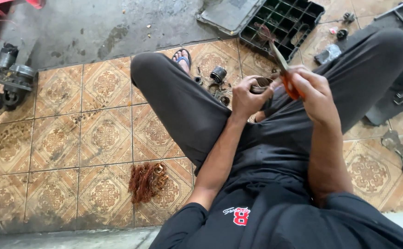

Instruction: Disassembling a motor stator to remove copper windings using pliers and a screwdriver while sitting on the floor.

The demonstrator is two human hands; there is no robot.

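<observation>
Gripping a round metal part [259,86], the left hand [247,98] has its fingers curled shut around it, holding it up between the knees. Just beside it, the right hand [313,94] is closed on the orange handles of a pair of scissors [282,69], whose blades point up and away from the part; whether the blades touch the part I cannot tell. Beyond the two hands, small dark metal pieces [218,76] lie on the tiled floor [72,138] near a foot in a sandal [182,57]. Farther out past the scissor tips sits an open black plastic case [282,20] with compartments. Below the left hand, well apart from it, a clump of copper wire [146,180] lies on the tiles. Far out on that same side stands a grey motor assembly [7,78].
</observation>
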